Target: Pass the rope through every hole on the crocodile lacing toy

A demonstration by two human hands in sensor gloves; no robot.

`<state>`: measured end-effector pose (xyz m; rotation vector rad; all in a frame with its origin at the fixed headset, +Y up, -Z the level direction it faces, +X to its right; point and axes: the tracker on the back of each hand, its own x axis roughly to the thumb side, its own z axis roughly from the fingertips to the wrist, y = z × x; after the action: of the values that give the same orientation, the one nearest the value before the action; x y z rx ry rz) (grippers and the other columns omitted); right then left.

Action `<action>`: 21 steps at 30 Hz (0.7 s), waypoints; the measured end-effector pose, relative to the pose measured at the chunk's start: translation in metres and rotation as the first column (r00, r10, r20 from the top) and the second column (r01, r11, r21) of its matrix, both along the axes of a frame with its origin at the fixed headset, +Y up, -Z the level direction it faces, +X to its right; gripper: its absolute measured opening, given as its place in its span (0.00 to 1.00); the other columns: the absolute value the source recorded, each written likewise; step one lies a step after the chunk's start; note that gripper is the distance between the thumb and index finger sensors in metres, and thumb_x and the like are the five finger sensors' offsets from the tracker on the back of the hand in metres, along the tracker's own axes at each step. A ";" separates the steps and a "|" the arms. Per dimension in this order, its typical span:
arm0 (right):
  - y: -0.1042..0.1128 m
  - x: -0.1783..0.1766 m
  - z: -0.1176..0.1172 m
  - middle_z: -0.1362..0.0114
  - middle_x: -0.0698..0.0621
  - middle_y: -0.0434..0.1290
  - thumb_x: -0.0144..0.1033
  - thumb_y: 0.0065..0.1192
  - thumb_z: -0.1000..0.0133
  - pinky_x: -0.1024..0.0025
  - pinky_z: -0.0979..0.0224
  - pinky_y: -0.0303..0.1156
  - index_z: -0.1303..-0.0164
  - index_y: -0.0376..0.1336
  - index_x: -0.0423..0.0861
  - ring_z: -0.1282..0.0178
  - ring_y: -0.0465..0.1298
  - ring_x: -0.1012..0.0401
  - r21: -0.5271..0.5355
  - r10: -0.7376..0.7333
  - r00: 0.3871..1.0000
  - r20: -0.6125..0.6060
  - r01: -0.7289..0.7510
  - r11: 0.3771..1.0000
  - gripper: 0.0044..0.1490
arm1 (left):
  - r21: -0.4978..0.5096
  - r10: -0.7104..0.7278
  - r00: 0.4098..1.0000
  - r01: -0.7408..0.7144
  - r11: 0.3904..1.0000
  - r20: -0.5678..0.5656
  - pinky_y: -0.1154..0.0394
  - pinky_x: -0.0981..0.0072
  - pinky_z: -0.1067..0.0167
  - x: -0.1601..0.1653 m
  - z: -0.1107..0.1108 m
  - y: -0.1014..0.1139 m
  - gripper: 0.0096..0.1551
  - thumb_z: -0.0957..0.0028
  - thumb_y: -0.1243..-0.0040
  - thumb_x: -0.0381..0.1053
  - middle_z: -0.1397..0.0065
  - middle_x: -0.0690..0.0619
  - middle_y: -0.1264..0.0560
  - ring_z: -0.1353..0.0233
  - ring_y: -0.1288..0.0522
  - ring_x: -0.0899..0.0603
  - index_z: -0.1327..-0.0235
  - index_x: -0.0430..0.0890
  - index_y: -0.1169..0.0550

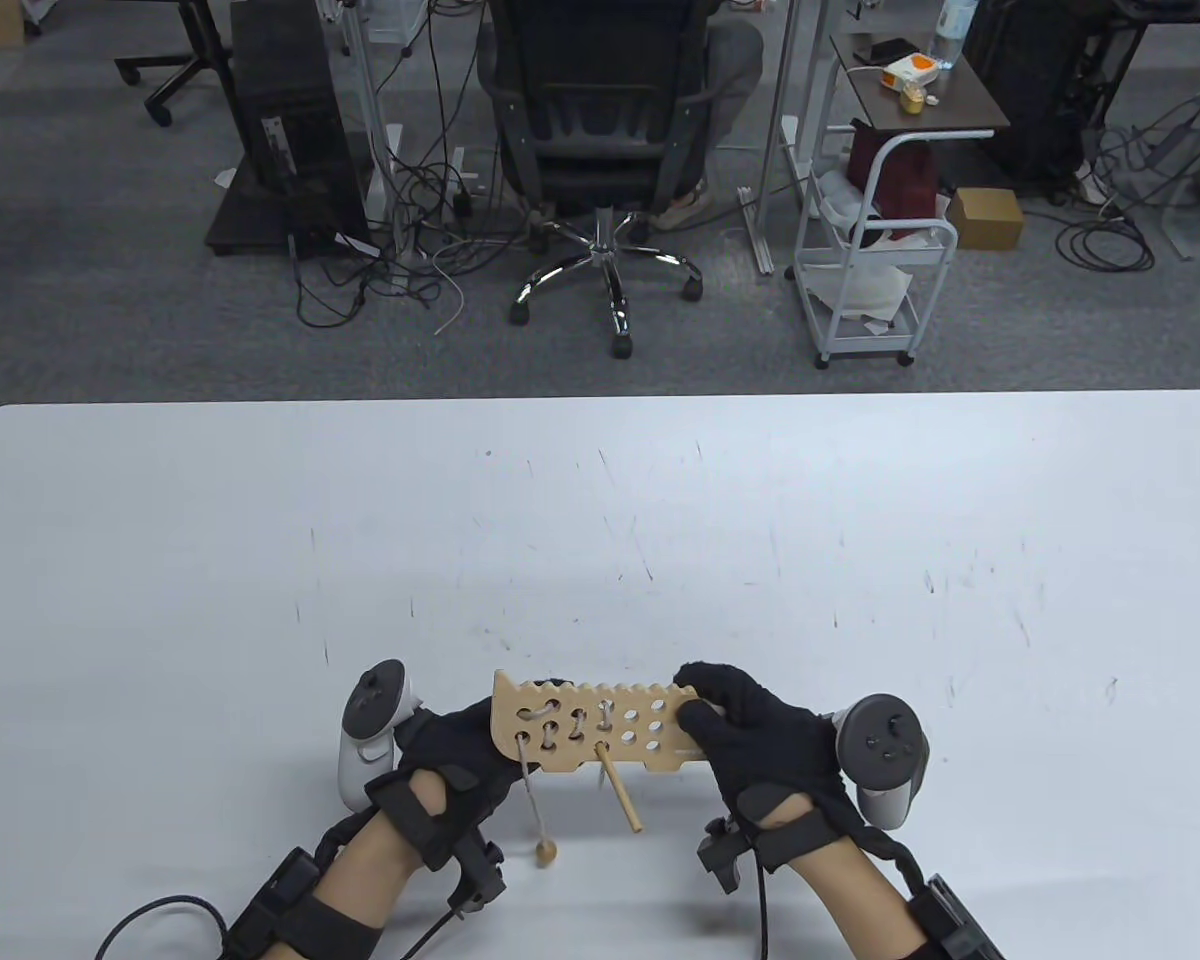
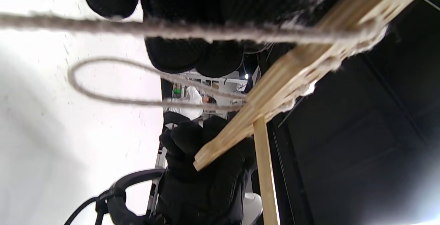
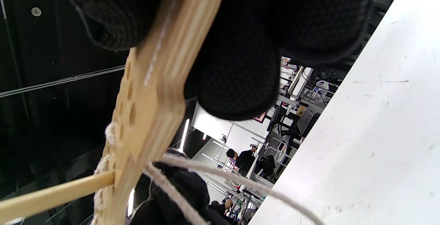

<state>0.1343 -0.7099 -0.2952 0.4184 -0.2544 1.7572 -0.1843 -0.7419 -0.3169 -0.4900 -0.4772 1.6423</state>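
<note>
Table view: white table point(image 1: 260, 560), scuffed with dark marks, grey carpet behind it, black office chair point(image 1: 600, 130) with someone seated, PC tower point(image 1: 285, 120), floor cables, white cart point(image 1: 875, 250) with a side table above it. I hold the wooden crocodile lacing toy point(image 1: 600, 725) off the near table edge, my left hand point(image 1: 455, 760) gripping its left end, my right hand point(image 1: 750, 735) gripping its right end, thumb on the front face. Rope point(image 1: 575, 722) laced through the left holes, right holes bare; wooden needle point(image 1: 618, 790) sticks out of a lower hole toward me, a rope tail with a wooden bead point(image 1: 545, 852) hangs from the left. Left wrist view: my fingers point(image 2: 178, 54) curl behind the board edge, rope loop point(image 2: 103, 80) slack over the white tabletop, needle point(image 2: 264, 170) pointing down, right glove at the far end. Right wrist view: my fingers point(image 3: 240, 80) clamp the board's end, empty holes visible, needle point(image 3: 51, 192) poking out lower left, rope point(image 3: 213, 173) trailing across; office desks and people blurred beyond.
</note>
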 end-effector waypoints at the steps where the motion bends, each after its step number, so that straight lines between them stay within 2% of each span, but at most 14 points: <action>1: 0.000 0.000 0.000 0.52 0.52 0.84 0.46 0.66 0.49 0.56 0.51 0.79 0.41 0.68 0.44 0.59 0.87 0.55 -0.001 -0.001 1.000 0.002 0.001 1.000 0.29 | -0.001 -0.006 1.000 0.006 1.000 -0.021 0.32 0.44 0.29 -0.003 0.000 0.000 0.29 0.52 0.34 0.47 0.35 0.54 0.18 0.36 0.19 0.44 0.34 0.58 0.22; 10: -0.002 0.010 -0.004 0.51 0.51 0.84 0.45 0.67 0.49 0.55 0.51 0.79 0.41 0.68 0.44 0.59 0.87 0.55 -0.025 0.006 0.998 0.070 -0.004 1.000 0.29 | 0.050 0.016 0.975 -0.005 0.999 -0.222 0.39 0.44 0.26 -0.027 -0.002 0.010 0.34 0.49 0.39 0.53 0.24 0.52 0.30 0.26 0.32 0.41 0.26 0.59 0.32; 13: -0.003 0.014 -0.005 0.52 0.51 0.84 0.45 0.68 0.49 0.55 0.52 0.79 0.41 0.68 0.43 0.59 0.87 0.55 -0.030 -0.002 0.995 0.103 0.006 1.000 0.29 | 0.085 0.002 0.952 0.025 0.996 -0.305 0.42 0.43 0.24 -0.036 -0.001 0.014 0.37 0.47 0.40 0.58 0.22 0.51 0.35 0.23 0.37 0.40 0.23 0.61 0.37; 17: -0.004 0.017 -0.007 0.52 0.50 0.84 0.45 0.68 0.49 0.55 0.52 0.79 0.42 0.69 0.43 0.60 0.88 0.55 -0.047 0.009 0.990 0.138 -0.003 0.999 0.29 | 0.188 -0.072 0.922 0.153 0.970 -0.381 0.46 0.43 0.24 -0.043 0.002 0.027 0.37 0.48 0.38 0.62 0.19 0.49 0.40 0.22 0.42 0.38 0.23 0.66 0.36; 21: -0.005 0.018 -0.006 0.53 0.50 0.85 0.45 0.69 0.49 0.55 0.53 0.80 0.42 0.69 0.42 0.60 0.88 0.55 -0.062 0.028 0.986 0.166 -0.018 0.998 0.29 | 0.292 -0.166 0.884 0.315 0.903 -0.438 0.47 0.42 0.23 -0.039 0.009 0.040 0.36 0.50 0.35 0.63 0.18 0.49 0.42 0.21 0.44 0.37 0.26 0.69 0.33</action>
<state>0.1526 -0.7152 -0.3017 0.2313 -0.3154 1.8199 -0.2228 -0.7020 -0.3083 0.0670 -0.3719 1.3234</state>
